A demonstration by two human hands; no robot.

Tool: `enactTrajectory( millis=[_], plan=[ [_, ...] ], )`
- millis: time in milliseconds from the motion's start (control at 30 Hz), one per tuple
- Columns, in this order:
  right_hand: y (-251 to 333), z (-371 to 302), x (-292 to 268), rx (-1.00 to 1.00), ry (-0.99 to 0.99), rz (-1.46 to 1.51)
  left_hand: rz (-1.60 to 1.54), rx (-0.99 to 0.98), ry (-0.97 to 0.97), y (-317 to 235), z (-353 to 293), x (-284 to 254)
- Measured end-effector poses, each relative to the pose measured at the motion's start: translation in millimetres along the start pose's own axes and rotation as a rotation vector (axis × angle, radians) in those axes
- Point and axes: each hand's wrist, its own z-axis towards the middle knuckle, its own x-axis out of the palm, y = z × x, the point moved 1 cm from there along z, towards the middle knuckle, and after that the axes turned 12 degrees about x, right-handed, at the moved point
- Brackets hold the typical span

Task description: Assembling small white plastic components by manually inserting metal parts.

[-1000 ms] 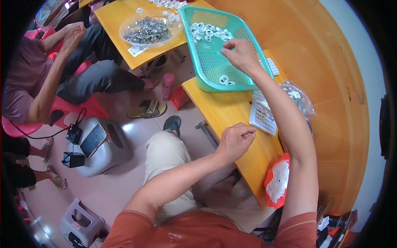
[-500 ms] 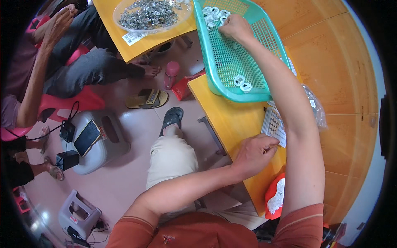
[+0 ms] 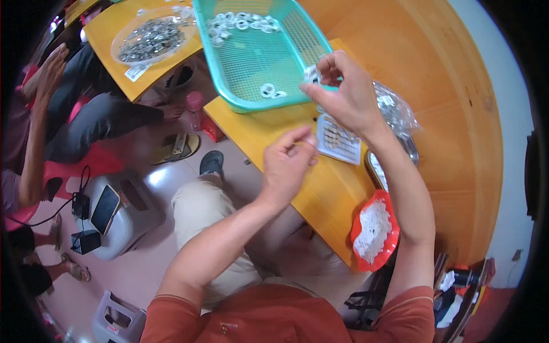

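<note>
My right hand [image 3: 355, 94] is over the near right corner of a green plastic basket [image 3: 247, 104]. A small white round plastic part [image 3: 312, 74] with a dark centre is between its thumb and fingers. My left hand [image 3: 286, 168] hovers above the yellow table, its thumb and fingers drawn together; anything held there is too small to make out. Beside it lies a white tray [image 3: 350, 153] with rows of small brownish round pieces. In the basket, several white round parts [image 3: 242, 22] gather at the far end, and a few [image 3: 268, 90] lie near the close edge.
A red wavy-edged dish [image 3: 359, 251] of small white pieces sits at the table's near end. A metal tin [image 3: 409, 148] and a clear bag of parts [image 3: 394, 108] are at right. A clear bowl [image 3: 118, 52] of metal pieces stands at far left. Another person [image 3: 46, 91] sits at left.
My right hand has come back from the basket's far end to its near right corner with a white part. My left hand has lifted and moved forward past the tray's edge. The view has shifted.
</note>
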Motion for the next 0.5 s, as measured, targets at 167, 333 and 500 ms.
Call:
enactTrajectory(
  millis=[167,333,500],
  plan=[
    [5.6,-72.9,-23.8,-0.056,0.002,-0.068,-0.141,0.009,0.110,-9.3,-4.5,1.7],
    [3.3,-101.2,-31.0,-0.028,0.026,-0.036,-0.318,-0.135,0.219,-10.7,-13.9,3.9],
    [-1.8,-120.4,-31.7,-0.036,0.033,-0.103,-0.471,-0.209,0.279,-16.4,-18.3,5.7]
  ],
)
